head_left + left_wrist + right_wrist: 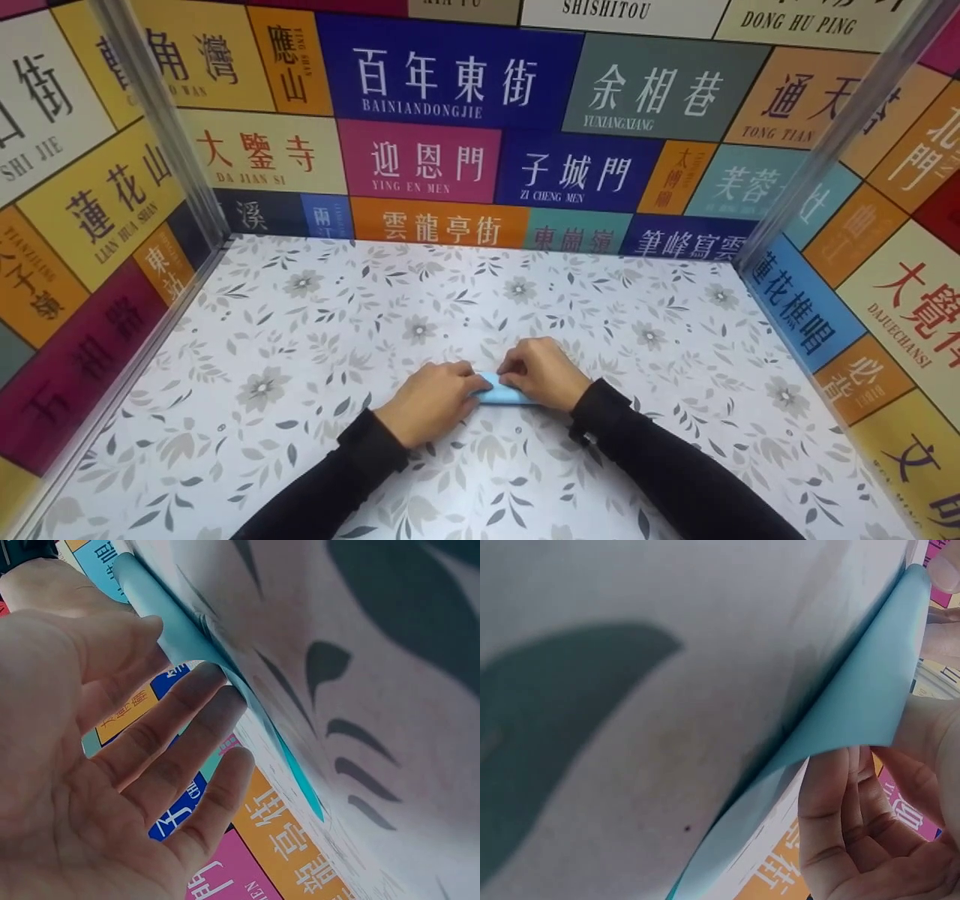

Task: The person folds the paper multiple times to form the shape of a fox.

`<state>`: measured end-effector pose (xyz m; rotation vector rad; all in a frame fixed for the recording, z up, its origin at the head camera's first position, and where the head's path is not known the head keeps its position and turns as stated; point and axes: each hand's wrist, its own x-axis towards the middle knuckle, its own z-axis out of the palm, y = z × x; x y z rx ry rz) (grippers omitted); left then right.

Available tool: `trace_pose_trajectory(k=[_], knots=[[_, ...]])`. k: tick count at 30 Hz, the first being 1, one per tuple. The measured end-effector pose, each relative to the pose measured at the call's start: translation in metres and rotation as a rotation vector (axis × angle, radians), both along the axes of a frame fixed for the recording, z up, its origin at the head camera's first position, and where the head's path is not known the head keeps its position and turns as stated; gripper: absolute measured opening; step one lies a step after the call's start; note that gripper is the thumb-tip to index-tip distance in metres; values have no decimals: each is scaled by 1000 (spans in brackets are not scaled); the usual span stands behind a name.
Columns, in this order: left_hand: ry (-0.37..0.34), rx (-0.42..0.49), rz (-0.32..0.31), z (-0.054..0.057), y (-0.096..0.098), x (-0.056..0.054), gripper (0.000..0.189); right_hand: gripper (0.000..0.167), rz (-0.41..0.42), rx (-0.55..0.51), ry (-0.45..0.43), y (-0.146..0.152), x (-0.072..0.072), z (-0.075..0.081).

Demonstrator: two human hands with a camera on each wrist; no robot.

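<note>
A small piece of light blue paper (501, 388) lies on the patterned surface between the two hands, part of it bent over. At its left end, my left hand (439, 397) holds the paper with the thumb and fingertips. My right hand (546, 371) pinches its upper right part, fingers bent. In the left wrist view, the blue paper (169, 619) curves up past the thumb, and the other fingers of the left hand (127, 727) spread along its edge. The right wrist view shows the paper (855, 694) arching, with the right hand's fingers (829, 802) by its edge.
A white tabletop (337, 315) printed with grey leaves and flowers spreads around the hands. Panels (420, 161) of coloured blocks with Chinese lettering stand at the back and both sides, joined by clear corner strips (176, 142). Black sleeves (360, 457) cover both forearms.
</note>
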<state>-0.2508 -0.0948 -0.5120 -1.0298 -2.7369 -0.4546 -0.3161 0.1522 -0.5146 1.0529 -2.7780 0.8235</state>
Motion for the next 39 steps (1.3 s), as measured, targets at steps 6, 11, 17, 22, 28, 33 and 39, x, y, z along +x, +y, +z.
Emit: trace_pose_trajectory(k=[6,11,17,22,28,33,39], knots=[[5,-12,1,-3,0,0,29,5,6,8,11,-1,1,0],[8,-31,-5,-5,0,1,30,5,15,14,-1,-2,1,1],[-25,-40,-6,-3,0,-1,33,5,18,30,0,-3,0,4],[-32,-39,-13,-2,2,-1,33,5,20,38,-7,-1,1,4],[-36,-47,-5,-2,3,-1,33,7,29,48,28,2,2,7],[-45,-58,6,-3,3,-1,33,5,67,40,11,2,5,18],[-15,-54,1,-2,3,-2,30,7,160,80,-83,-1,11,27]])
